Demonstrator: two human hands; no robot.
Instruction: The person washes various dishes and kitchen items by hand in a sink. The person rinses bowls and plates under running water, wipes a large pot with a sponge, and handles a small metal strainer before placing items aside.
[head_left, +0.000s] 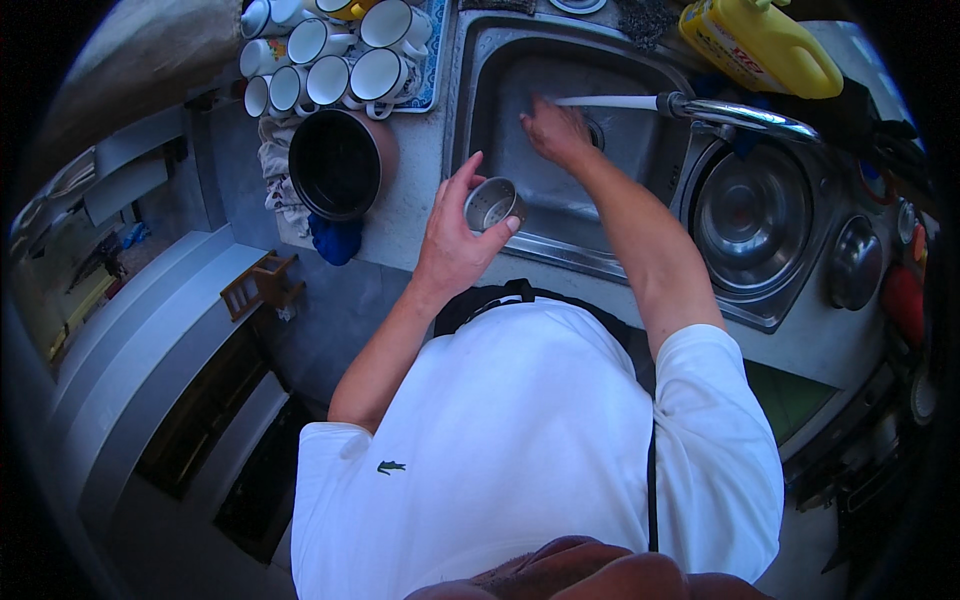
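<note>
My left hand (454, 244) holds a small metal strainer cup (491, 206) over the near left edge of the sink. Thumb and fingers grip its sides, and holes show in its bottom. Inside the stainless steel sink (637, 195), my right hand (556, 133) reaches in beside the drain (595, 135). A stream of water (607, 102) from the chrome faucet (750, 116) runs onto its fingers. Thumb and forefinger are apart there, with nothing visible between them; the other fingers are partly hidden.
Several enamel mugs (328, 79) stand on a blue-patterned tray (429, 82) at the left. Nearer sits a deep dark-lined pot (386, 154) by a blue cloth (335, 240). A metal basin (757, 217) rests in the right bowl. Behind the faucet is a yellow jug (757, 49).
</note>
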